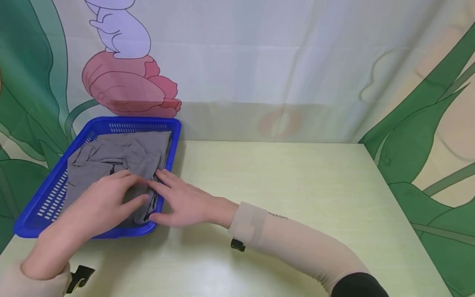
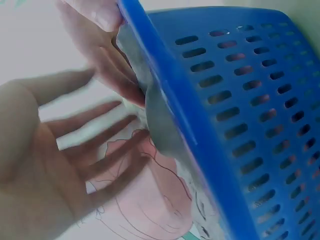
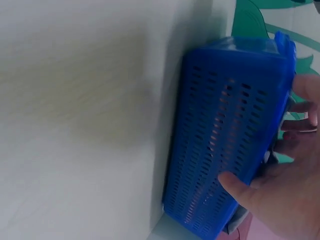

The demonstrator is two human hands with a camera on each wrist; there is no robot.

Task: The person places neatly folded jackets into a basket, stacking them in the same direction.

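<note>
Folded grey clothing (image 1: 126, 147) lies in a blue plastic basket (image 1: 175, 138) with slotted walls, at the left of the table. Over the front part of the cloth is my left hand (image 1: 100, 203), its fingers extended; the left wrist view shows them spread beside the cloth. My right hand (image 1: 187, 203) is at the basket's right rim. Its fingers reach over the rim and touch the cloth's edge, while the thumb (image 3: 235, 189) stays on the outer side of the wall. Part of the clothing is hidden beneath both hands.
The pale table (image 1: 274, 185) extends to the right of the basket. A printed curtain (image 1: 241, 70) with plants and an animal figure hangs behind and at the sides. Both wrists carry beige sleeves with small black clips (image 1: 238, 245).
</note>
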